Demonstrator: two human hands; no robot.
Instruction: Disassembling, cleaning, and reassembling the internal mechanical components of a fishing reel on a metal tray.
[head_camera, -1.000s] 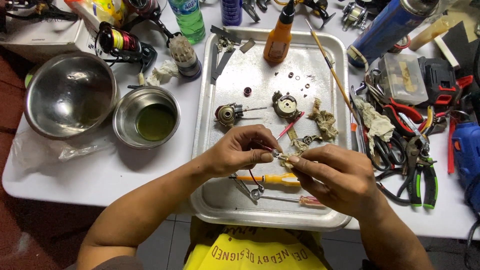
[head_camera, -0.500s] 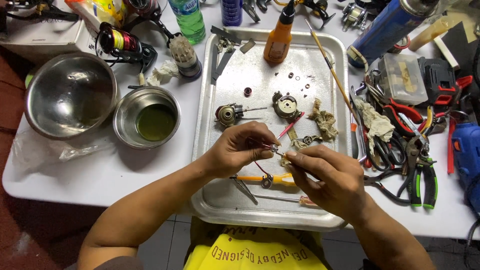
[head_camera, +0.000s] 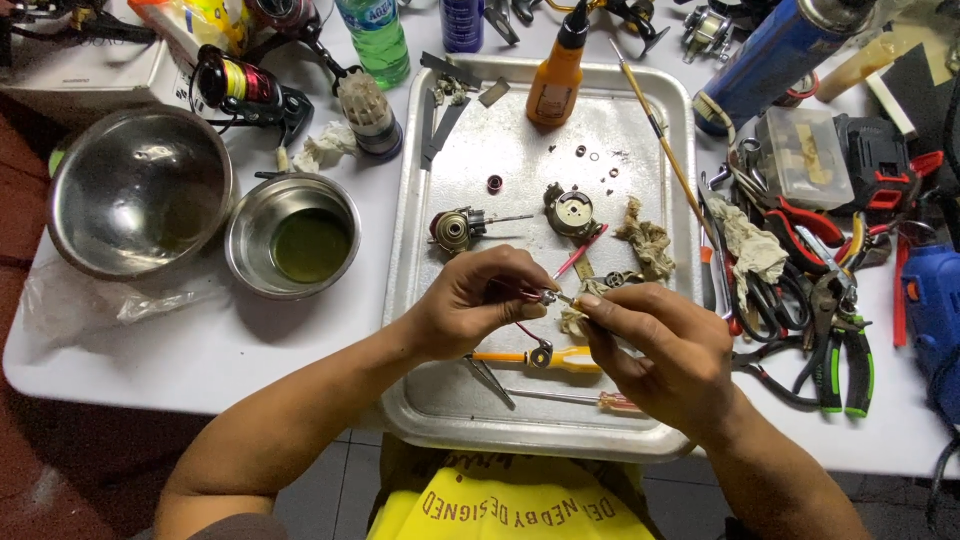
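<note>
Two hands have stayed close over the metal tray (head_camera: 440, 180), left hand (head_camera: 470, 310) pinching a small red-and-silver reel part (head_camera: 545, 296), right hand (head_camera: 655, 345) now gripping a thin tool (head_camera: 566, 299) against it.

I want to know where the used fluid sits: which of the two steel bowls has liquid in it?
The smaller bowl, nearer the tray, holds greenish liquid; the larger bowl left of it looks empty.

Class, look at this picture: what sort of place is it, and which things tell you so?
Probably a fishing-reel repair bench: a metal tray of small reel parts, pliers and a fishing reel.
</note>
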